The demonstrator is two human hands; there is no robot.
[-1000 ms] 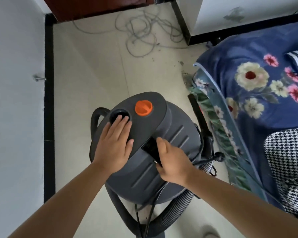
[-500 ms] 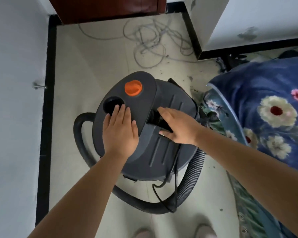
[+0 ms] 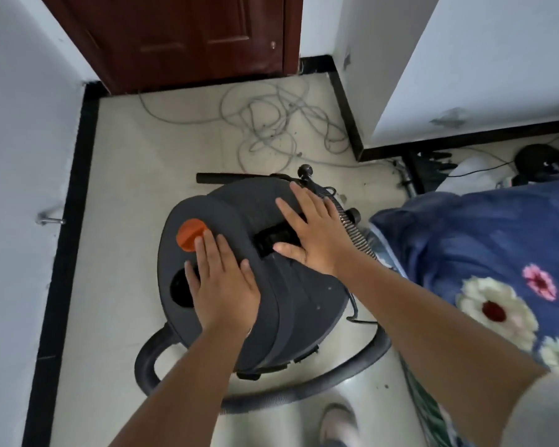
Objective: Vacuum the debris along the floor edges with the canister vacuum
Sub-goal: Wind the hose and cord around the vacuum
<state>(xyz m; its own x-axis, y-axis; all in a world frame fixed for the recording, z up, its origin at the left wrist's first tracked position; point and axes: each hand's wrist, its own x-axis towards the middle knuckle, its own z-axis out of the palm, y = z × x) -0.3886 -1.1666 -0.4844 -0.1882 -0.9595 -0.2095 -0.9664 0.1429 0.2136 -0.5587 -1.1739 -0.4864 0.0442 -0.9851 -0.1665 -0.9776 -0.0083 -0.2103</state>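
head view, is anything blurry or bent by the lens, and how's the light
Head view: soft, even daylight, no hard glare. The shoe at the bottom edge is motion-blurred, while both hands, left hand and right hand, on the canister vacuum look fairly sharp. Wide-angle distortion slants the door and the black baseboard.

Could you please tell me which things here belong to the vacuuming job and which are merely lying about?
For the job: canister vacuum, its hose, left hand, right hand, both flat on the lid.

Lying about: tangled cable, floral quilt, door.
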